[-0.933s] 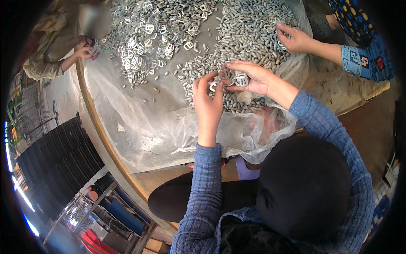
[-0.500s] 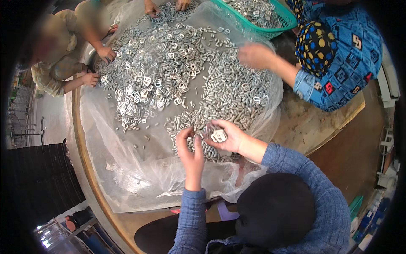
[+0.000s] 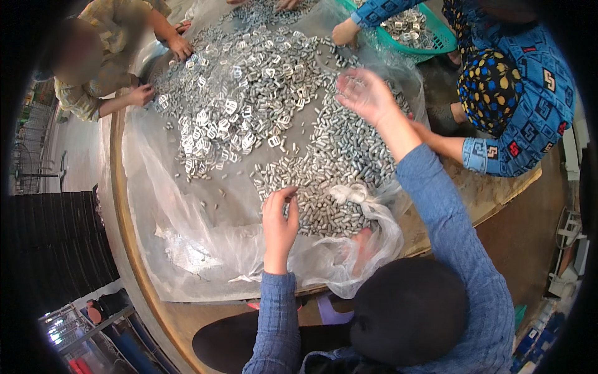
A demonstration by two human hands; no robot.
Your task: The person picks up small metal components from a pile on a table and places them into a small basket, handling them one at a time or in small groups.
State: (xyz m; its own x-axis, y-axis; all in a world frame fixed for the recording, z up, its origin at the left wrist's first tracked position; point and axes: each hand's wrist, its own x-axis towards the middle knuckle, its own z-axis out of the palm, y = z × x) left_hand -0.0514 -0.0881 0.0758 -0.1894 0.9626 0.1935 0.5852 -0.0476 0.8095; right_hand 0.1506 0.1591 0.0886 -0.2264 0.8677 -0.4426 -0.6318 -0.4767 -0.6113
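Observation:
My left hand (image 3: 280, 218) hovers at the near edge of a heap of small grey capsule-shaped pieces (image 3: 330, 168). Its fingers are half curled, the thumb stands apart, and nothing shows between them. Farther out, my right hand (image 3: 369, 96) is stretched over the right part of the heap, fingers spread, palm partly visible and without anything in it. To the left of the capsule-shaped pieces lies a pile of flat, slotted metal buckles (image 3: 215, 128). Both piles rest on a clear plastic sheet (image 3: 168, 206) whose bunched, whitish end (image 3: 349, 194) lies over the near pieces.
A green basket (image 3: 441, 37) with buckles stands at the far right. The co-worker at right, in a blue patterned sleeve (image 3: 476, 153), has a hand (image 3: 346, 32) by the basket. Another person's hands (image 3: 142, 95) are at the pile's left edge; more hands show at the far edge.
My right hand has moved up and away to the right and opened; the buckles it held are gone from it. My left hand stays nearly in place. The co-worker's hand moved toward the basket.

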